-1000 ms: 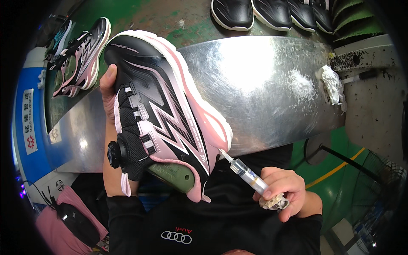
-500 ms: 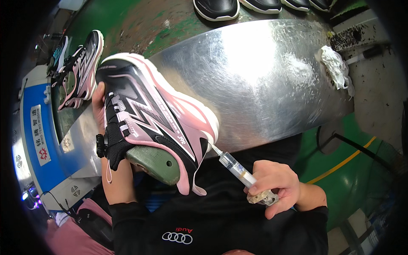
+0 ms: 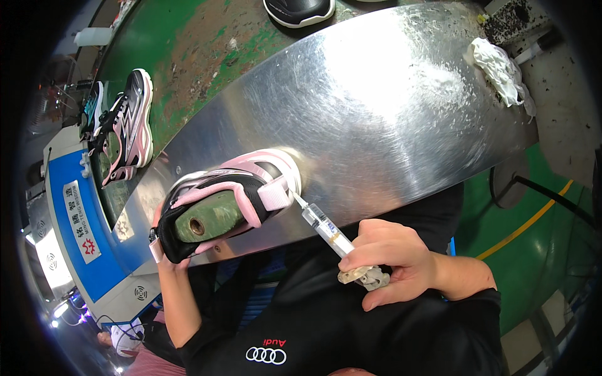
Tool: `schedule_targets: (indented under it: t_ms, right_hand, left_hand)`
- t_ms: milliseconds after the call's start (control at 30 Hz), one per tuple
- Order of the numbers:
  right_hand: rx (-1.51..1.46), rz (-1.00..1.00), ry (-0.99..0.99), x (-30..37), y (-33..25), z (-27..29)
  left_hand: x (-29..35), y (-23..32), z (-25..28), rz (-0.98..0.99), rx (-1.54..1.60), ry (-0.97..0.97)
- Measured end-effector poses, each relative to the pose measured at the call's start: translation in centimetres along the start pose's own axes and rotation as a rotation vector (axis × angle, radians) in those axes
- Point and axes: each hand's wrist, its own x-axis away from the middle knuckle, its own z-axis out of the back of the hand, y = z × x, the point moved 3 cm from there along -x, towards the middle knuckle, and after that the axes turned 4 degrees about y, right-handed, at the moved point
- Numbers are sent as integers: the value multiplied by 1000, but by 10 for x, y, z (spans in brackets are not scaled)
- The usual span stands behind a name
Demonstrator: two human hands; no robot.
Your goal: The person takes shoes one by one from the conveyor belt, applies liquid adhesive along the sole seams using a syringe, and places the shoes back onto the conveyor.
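My left hand grips a pink and black sneaker from its outer side; most of its fingers are hidden behind the shoe. A green shoe last with a round hole fills the shoe's opening. In my right hand is a clear plastic syringe, held at its plunger end with a crumpled pale wad around it. The syringe's tip meets the heel of the sneaker, near the pink pull loop and the sole edge.
Beneath the sneaker lies a shiny metal plate. A white crumpled cloth rests at its far right end. Another pink and black sneaker stands on the green surface at left, and a black shoe is at the far edge. A blue-panelled machine sits left.
The sneaker has been lowered and turned, so its opening and heel now face me rather than its side. The syringe has shifted slightly left and up, staying at the heel.
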Motion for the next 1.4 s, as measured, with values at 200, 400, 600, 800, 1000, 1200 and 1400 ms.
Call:
schedule_targets:
  t_ms: [200, 400, 600, 800, 1000, 1200, 1400]
  right_hand:
    - [25, -2, 8, -3, -2, -6]
    - [43, -13, 11, 0, -5, -12]
    - [72, 51, 60, 3, -4, -19]
    - [54, 21, 51, 2, -14, -26]
    - [36, -138, -75, -7, -40, -27]
    - [18, -251, -121, 1, -57, -28]
    - [38, -307, -147, 10, -90, -22]
  left_hand:
    - [52, -28, 39, 96, 221, 114]
    - [90, -34, 12, 276, 442, -40]
    - [114, -43, -40, 254, 423, -67]
    - [124, -52, -76, 365, 658, -189]
    - [125, -64, -99, 373, 653, -170]
    - [120, -77, -101, 570, 803, -458]
    - [112, -59, -133, 663, 920, -549]
